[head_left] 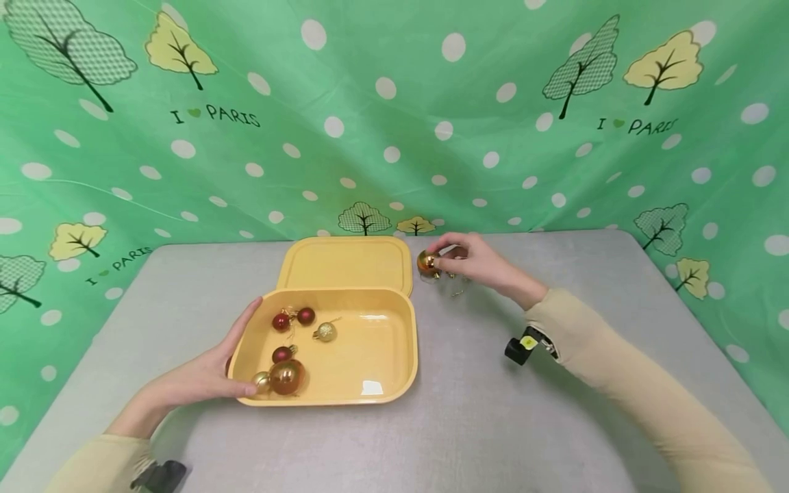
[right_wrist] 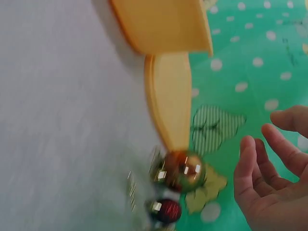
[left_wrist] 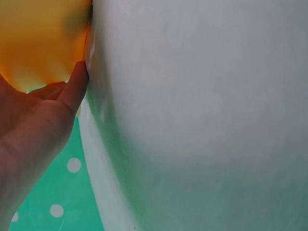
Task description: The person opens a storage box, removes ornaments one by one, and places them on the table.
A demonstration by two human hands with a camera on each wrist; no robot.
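My left hand [head_left: 206,373] grips the left end of a yellow plastic box [head_left: 351,363], its thumb at the near corner and its fingers along the side. Inside lie several small dark red baubles [head_left: 305,315], a glittery gold bauble [head_left: 327,332], a large shiny gold bauble [head_left: 287,377] and a smaller gold one [head_left: 261,381]. Beyond the box's right side, my right hand [head_left: 477,263] hovers by another shiny gold bauble [head_left: 427,263]. The right wrist view shows its fingers [right_wrist: 276,149] loosely bent and apart from that bauble, with a dark red bauble [right_wrist: 167,211] beside it.
A yellow lid [head_left: 348,263] lies flat behind the box on the grey table [head_left: 468,411]. Thin gold hanging threads [head_left: 457,293] trail on the table below the right hand. A green dotted cloth [head_left: 394,123] hangs behind the table.
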